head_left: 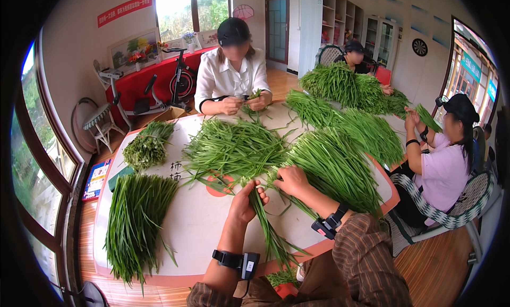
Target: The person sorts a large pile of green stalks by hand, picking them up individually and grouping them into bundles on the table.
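My left hand [244,202] is closed round a thin bunch of long green chives [270,233], whose leaves hang down past the table's near edge. Just right of it, my right hand [291,180] pinches at chive stems, its fingertips partly hidden. In front of both hands lies a loose heap of chives [234,147]. A thick, aligned pile [337,169] spreads beside my right forearm. On the left, another neat pile [137,222] lies with its leaf tips over the table edge, and a smaller bundle [149,146] sits beyond it.
The white table [204,243] has a salmon-coloured rim. Across it, a person in a white shirt [234,76] handles chives. A person in pink [443,158] sits at the right holding some, and another [353,54] sits behind a tall heap [345,89]. An exercise bike [180,78] stands behind.
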`<move>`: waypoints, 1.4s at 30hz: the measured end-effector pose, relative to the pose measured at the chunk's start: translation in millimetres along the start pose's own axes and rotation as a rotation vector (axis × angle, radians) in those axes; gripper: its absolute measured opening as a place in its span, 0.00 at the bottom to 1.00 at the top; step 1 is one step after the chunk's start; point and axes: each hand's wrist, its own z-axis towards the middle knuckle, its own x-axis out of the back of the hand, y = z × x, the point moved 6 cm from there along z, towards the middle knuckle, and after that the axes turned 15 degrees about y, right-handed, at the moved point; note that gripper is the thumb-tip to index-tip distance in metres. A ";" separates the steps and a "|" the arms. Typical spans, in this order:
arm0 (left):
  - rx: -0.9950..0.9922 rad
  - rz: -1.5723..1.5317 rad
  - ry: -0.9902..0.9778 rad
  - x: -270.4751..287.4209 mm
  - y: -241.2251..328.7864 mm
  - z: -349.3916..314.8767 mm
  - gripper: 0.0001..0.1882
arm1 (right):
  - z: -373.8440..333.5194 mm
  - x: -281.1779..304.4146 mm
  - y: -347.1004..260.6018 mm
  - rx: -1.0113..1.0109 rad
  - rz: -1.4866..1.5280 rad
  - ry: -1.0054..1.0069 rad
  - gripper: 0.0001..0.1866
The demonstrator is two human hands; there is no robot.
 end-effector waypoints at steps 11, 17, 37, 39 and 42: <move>0.062 0.085 -0.176 -2.3 -4.3 -4.0 0.18 | -13.0 26.4 15.8 -0.381 0.866 -0.102 0.09; 0.037 0.164 -0.144 -6.9 -10.3 -7.5 0.17 | -26.0 26.3 -11.7 -0.307 1.063 -0.230 0.08; -0.089 0.193 -0.059 -3.4 -7.4 -3.2 0.11 | -42.4 17.0 -26.2 -0.476 1.115 -0.346 0.07; -0.095 0.192 -0.055 -3.3 -7.3 -3.7 0.11 | -44.3 17.1 -28.4 -0.529 1.129 -0.357 0.07; -0.097 0.194 -0.047 -5.2 -6.7 -6.0 0.12 | -44.5 13.0 -24.7 -0.551 1.135 -0.369 0.07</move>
